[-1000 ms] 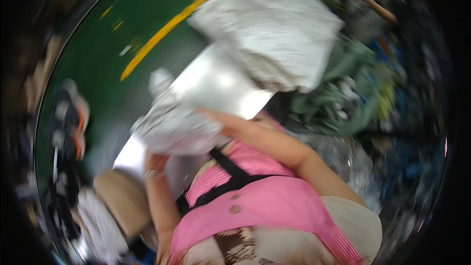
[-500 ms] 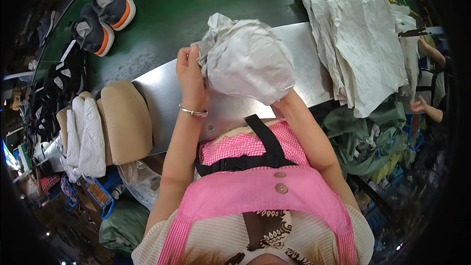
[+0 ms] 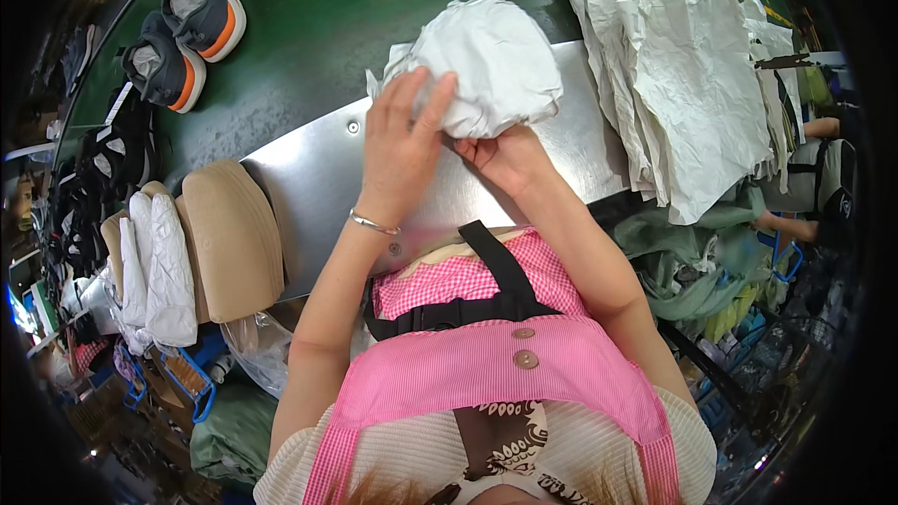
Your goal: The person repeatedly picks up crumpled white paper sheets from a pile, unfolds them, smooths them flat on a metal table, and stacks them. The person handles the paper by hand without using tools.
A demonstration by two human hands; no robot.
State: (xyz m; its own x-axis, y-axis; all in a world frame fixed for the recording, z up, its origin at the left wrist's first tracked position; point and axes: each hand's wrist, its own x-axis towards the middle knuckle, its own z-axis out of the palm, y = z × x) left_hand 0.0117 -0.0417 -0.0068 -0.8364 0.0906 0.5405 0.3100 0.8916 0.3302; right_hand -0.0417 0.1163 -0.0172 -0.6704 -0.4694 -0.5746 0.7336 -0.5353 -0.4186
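Note:
A crumpled wad of grey-white tissue paper [image 3: 486, 61] sits above the metal work table [image 3: 318, 164]. My left hand [image 3: 402, 136] presses flat on its left side, fingers spread over the paper. Beneath the wad's lower edge my right hand [image 3: 505, 154] grips it from underneath. A silver bangle circles my left wrist.
A stack of flat tissue paper sheets [image 3: 683, 75] lies on the table's right end. Beige insoles [image 3: 229, 238] and white padded pieces [image 3: 154, 266] are piled at the left. Two dark sneakers with orange soles [image 3: 182, 33] rest on the green conveyor belt [image 3: 299, 37]. Another person's arm [image 3: 795, 224] shows at far right.
My left hand has shifted from the wad's left edge onto its front face. The wad has been pressed tighter and sits a bit more to the right.

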